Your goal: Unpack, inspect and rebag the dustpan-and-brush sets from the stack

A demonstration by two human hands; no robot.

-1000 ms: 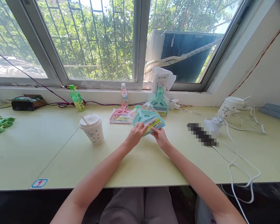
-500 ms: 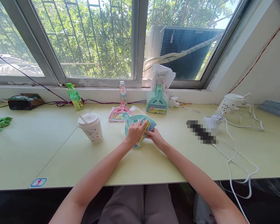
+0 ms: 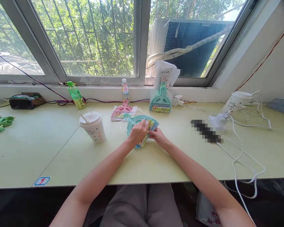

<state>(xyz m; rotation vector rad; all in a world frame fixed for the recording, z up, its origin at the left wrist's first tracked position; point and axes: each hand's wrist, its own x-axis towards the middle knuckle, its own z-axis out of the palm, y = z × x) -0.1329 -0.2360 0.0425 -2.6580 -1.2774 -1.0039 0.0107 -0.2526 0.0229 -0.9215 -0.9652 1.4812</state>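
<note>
A teal mini dustpan and brush set [image 3: 137, 121] in a clear bag with a yellow label lies on the pale green table [image 3: 61, 151] in front of me. My left hand [image 3: 137, 132] lies on top of it, fingers curled over the label. My right hand [image 3: 157, 137] pinches the label end of the same pack from the right. Just behind it a pink set [image 3: 122, 112] lies flat, and a stack of teal sets [image 3: 161, 101] stands near the windowsill.
A white lidded paper cup [image 3: 93, 126] with a straw stands left of my hands. A green bottle [image 3: 76, 96] and a small clear bottle [image 3: 125, 90] stand by the sill. White cables [image 3: 241, 160], a second cup [image 3: 235, 101] and green clips [image 3: 0, 122] lie around.
The teal set has swung round and come closer to me, its handle now pointing left and back. My left hand has shifted on top of it; the right keeps hold of the label end.
</note>
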